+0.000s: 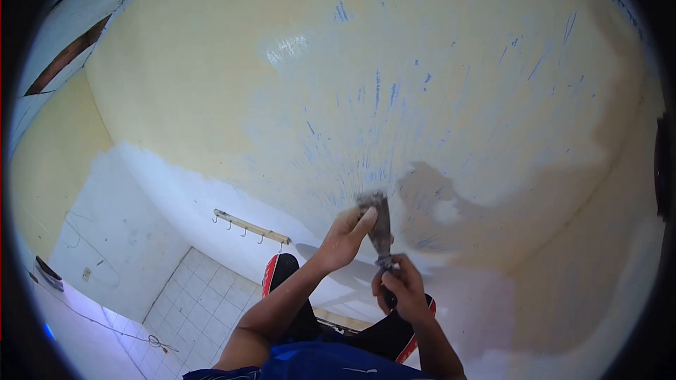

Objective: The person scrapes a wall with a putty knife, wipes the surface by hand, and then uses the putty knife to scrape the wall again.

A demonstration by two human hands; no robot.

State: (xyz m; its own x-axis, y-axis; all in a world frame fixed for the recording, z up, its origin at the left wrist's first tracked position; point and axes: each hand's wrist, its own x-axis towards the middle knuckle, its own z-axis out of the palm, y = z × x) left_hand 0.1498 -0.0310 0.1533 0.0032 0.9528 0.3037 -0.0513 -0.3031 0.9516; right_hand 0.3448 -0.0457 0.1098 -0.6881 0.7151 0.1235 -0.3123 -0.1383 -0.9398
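Note:
My right hand (400, 287) is closed around the handle of a putty knife (381, 231), which points up toward the wall. My left hand (345, 239) grips the upper part of its blade, the thumb lying across the metal and the other fingers mostly hidden behind. Grey, crusty smears coat the blade, and its top end is blurred. Beyond both hands rises a pale yellow wall (204, 91) with whitish patches and many blue scrape marks fanning outward.
A wooden rail with several hooks (252, 226) is fixed to the wall at lower left. My bent knees show below. White floor tiles (190, 302) lie at lower left, with a loose cable (156, 342) near them. A shadow falls on the wall at right.

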